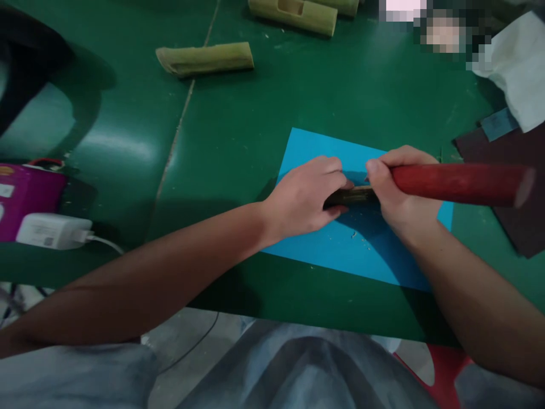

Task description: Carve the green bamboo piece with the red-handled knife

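On my feed, a dark brown, rough-grained, bamboo-like piece (357,195) sits over a flat blue sheet (319,247) flecked with pale shavings (353,234). My left hand (304,194) has its grip closed around it; my right hand (397,209) clasps a smooth, red, cylindrical handle (464,183), one end hidden.

Green tabletop (221,147) right across the view here, a pale seam (179,125) slanting over it, and near the front edge there's a blue sheet (298,250) lying at an angle, flecked with shavings (354,234)! Out beyond, a slant-ended bamboo length (208,59) lies across that seam, a notched bamboo tube (315,20) farther back; purple box (34,193) at far left, dark brown sheet (515,199) over on the right!
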Demonstrator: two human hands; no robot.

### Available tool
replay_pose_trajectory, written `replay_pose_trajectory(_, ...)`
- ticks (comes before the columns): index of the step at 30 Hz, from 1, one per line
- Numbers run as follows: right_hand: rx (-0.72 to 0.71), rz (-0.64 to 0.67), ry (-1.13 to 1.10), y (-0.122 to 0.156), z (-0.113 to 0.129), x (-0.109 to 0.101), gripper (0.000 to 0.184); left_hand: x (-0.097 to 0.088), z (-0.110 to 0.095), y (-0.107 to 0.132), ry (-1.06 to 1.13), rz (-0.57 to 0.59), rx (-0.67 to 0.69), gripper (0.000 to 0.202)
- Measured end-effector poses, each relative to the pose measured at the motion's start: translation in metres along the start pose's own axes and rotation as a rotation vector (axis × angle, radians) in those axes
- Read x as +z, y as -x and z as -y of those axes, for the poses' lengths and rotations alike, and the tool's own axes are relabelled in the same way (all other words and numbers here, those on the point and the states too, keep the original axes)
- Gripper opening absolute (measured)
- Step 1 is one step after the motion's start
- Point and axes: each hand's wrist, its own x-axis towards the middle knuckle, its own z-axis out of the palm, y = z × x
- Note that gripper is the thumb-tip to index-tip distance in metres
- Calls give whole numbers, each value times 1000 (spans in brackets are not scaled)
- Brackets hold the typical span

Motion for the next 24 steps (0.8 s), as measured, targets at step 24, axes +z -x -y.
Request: replay_pose_trajectory(24,42,97,42,-2,17,6,23,3,-4,1,-26,-98,-73,19)
